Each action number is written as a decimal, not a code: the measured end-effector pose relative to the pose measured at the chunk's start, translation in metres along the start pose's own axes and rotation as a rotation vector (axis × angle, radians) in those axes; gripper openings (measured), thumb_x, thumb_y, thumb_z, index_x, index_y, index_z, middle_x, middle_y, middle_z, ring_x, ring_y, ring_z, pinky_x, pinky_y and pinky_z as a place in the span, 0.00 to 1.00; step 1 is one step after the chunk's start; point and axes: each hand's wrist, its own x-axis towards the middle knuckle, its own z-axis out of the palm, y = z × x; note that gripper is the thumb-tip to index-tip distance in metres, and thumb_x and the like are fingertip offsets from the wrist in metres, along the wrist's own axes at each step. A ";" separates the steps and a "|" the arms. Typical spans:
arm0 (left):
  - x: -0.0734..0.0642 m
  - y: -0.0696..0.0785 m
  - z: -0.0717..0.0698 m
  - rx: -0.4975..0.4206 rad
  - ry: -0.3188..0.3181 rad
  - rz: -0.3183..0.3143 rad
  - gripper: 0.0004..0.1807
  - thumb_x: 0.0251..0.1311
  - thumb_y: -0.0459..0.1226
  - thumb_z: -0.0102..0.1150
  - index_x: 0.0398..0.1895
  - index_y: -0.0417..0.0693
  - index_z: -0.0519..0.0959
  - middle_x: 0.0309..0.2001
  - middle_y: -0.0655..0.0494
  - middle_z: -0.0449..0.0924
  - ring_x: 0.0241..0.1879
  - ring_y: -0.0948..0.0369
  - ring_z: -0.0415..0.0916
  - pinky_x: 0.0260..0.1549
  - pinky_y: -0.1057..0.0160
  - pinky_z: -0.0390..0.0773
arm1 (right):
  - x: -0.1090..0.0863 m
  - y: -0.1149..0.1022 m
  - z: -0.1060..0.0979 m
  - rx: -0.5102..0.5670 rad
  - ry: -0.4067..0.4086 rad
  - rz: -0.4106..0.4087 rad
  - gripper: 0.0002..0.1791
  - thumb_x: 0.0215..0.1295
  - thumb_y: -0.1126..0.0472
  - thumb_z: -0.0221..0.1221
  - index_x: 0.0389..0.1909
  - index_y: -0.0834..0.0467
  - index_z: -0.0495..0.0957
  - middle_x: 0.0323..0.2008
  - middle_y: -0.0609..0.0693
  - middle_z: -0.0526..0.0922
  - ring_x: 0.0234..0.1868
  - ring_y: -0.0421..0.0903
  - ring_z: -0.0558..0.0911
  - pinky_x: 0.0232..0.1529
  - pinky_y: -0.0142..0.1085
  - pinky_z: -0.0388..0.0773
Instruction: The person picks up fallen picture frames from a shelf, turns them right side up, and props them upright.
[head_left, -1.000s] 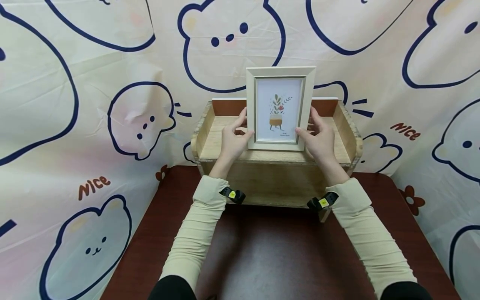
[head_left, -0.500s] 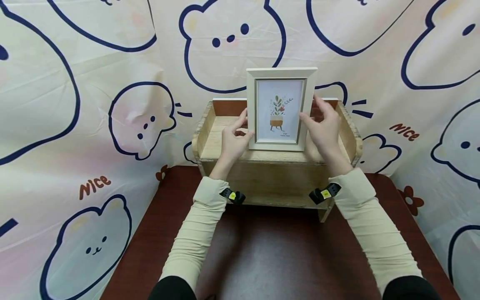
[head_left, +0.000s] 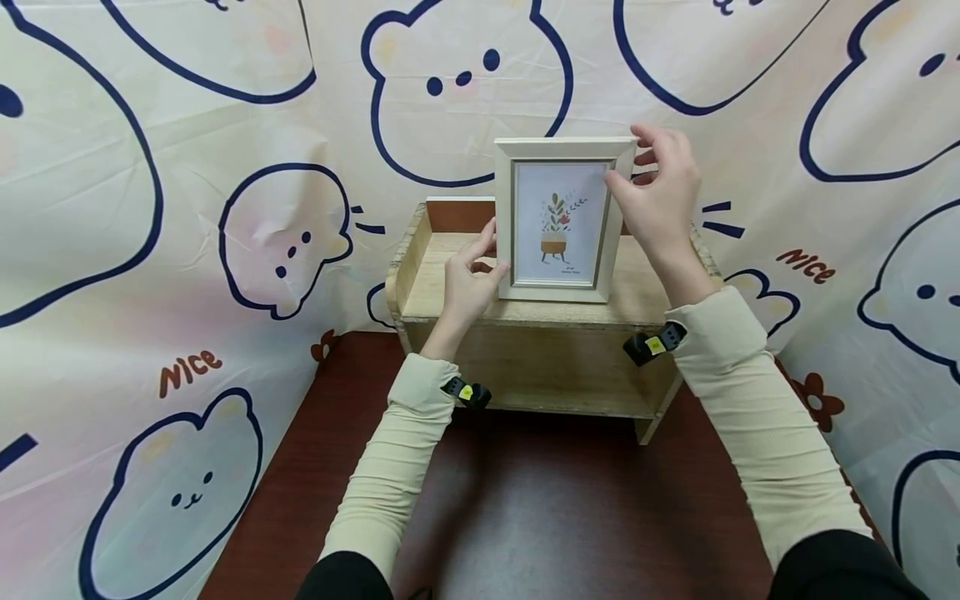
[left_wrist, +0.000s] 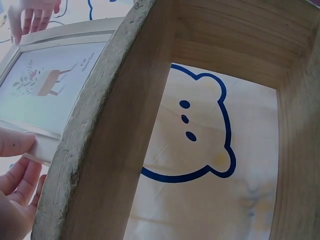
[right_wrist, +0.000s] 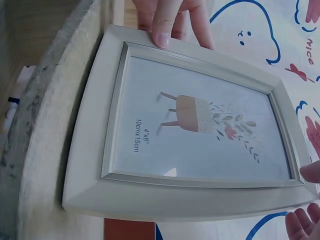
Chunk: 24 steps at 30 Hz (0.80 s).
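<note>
A cream picture frame [head_left: 573, 293] with a potted-plant print stands upright at the front of the wooden shelf's [head_left: 540, 367] upper board. My left hand [head_left: 467, 287] pinches its lower left side, thumb in front and fingers behind. At the upper right corner is my right hand [head_left: 663, 196], its thumb on the front of the border and its fingers curled round the side edge. In the right wrist view the frame's lower border [right_wrist: 82, 165] sits close along the shelf's front edge. The left wrist view shows the frame [left_wrist: 55, 90] partly hidden by the shelf board.
The shelf has raised side panels [head_left: 411, 258] and an open lower tier. It stands at the back of a dark red-brown table [head_left: 540, 508]. Behind and beside it hangs a cloth [head_left: 285, 242] printed with cartoon bears.
My right hand has slid up from the frame's lower right side to its upper right corner. The left hand has kept its hold, and the frame has barely moved.
</note>
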 end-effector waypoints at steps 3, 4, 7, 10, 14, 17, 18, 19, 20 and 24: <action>-0.003 0.015 -0.001 -0.003 -0.001 0.007 0.30 0.49 0.18 0.56 0.60 0.32 0.65 0.47 0.36 0.76 0.41 0.48 0.74 0.35 0.53 0.75 | 0.001 -0.002 0.001 -0.049 0.012 -0.014 0.19 0.52 0.67 0.61 0.47 0.65 0.76 0.41 0.51 0.71 0.35 0.36 0.71 0.37 0.28 0.74; -0.004 0.020 -0.002 -0.005 -0.002 0.007 0.30 0.49 0.18 0.55 0.59 0.31 0.65 0.47 0.35 0.75 0.41 0.46 0.74 0.35 0.51 0.75 | 0.001 -0.002 0.002 -0.059 0.016 -0.017 0.18 0.52 0.67 0.61 0.46 0.65 0.77 0.40 0.50 0.70 0.35 0.36 0.70 0.37 0.28 0.74; -0.006 0.026 -0.002 0.000 0.000 0.007 0.30 0.49 0.17 0.55 0.59 0.30 0.65 0.47 0.34 0.75 0.41 0.45 0.74 0.35 0.50 0.74 | 0.001 -0.003 0.002 -0.073 0.034 -0.022 0.17 0.51 0.69 0.61 0.45 0.66 0.77 0.38 0.47 0.69 0.34 0.36 0.70 0.36 0.27 0.73; -0.006 0.027 -0.002 0.008 0.001 0.016 0.30 0.49 0.17 0.55 0.59 0.29 0.65 0.47 0.34 0.75 0.42 0.46 0.73 0.35 0.50 0.75 | 0.001 -0.004 0.003 -0.078 0.045 -0.027 0.16 0.51 0.70 0.60 0.43 0.67 0.77 0.37 0.46 0.68 0.33 0.37 0.70 0.34 0.25 0.72; -0.007 0.028 -0.001 0.007 0.010 0.034 0.30 0.48 0.17 0.55 0.58 0.29 0.65 0.47 0.33 0.75 0.42 0.45 0.73 0.34 0.50 0.75 | 0.002 -0.004 0.003 -0.086 0.049 -0.044 0.16 0.51 0.70 0.60 0.43 0.67 0.77 0.38 0.50 0.70 0.34 0.41 0.72 0.34 0.26 0.71; -0.008 0.029 -0.001 0.010 0.017 0.047 0.30 0.48 0.16 0.55 0.58 0.28 0.65 0.46 0.33 0.75 0.42 0.45 0.73 0.34 0.50 0.75 | 0.003 -0.004 0.004 -0.093 0.045 -0.050 0.16 0.51 0.70 0.60 0.43 0.67 0.77 0.39 0.53 0.70 0.34 0.42 0.72 0.34 0.26 0.71; -0.008 0.029 -0.001 0.014 0.018 0.052 0.30 0.48 0.16 0.55 0.58 0.28 0.65 0.46 0.33 0.75 0.42 0.45 0.73 0.34 0.50 0.75 | 0.003 -0.004 0.004 -0.093 0.043 -0.049 0.16 0.51 0.70 0.59 0.43 0.67 0.77 0.39 0.53 0.70 0.34 0.42 0.72 0.34 0.26 0.70; -0.009 0.029 -0.001 0.018 0.020 0.058 0.30 0.47 0.16 0.55 0.58 0.27 0.65 0.45 0.32 0.75 0.42 0.44 0.73 0.34 0.50 0.75 | 0.003 -0.004 0.004 -0.094 0.043 -0.049 0.16 0.51 0.70 0.59 0.43 0.67 0.77 0.39 0.52 0.70 0.34 0.42 0.72 0.34 0.26 0.70; -0.009 0.030 -0.001 0.020 0.019 0.063 0.30 0.47 0.16 0.55 0.58 0.27 0.65 0.45 0.32 0.75 0.42 0.44 0.73 0.35 0.50 0.75 | 0.003 -0.004 0.004 -0.096 0.042 -0.048 0.16 0.51 0.69 0.59 0.43 0.67 0.77 0.38 0.52 0.70 0.34 0.42 0.72 0.34 0.25 0.70; -0.007 0.035 -0.002 0.037 0.018 0.077 0.28 0.48 0.17 0.54 0.57 0.25 0.65 0.43 0.31 0.76 0.41 0.43 0.74 0.35 0.49 0.75 | 0.002 -0.004 0.004 -0.096 0.046 -0.053 0.15 0.52 0.69 0.59 0.43 0.67 0.76 0.38 0.51 0.69 0.34 0.42 0.72 0.34 0.25 0.70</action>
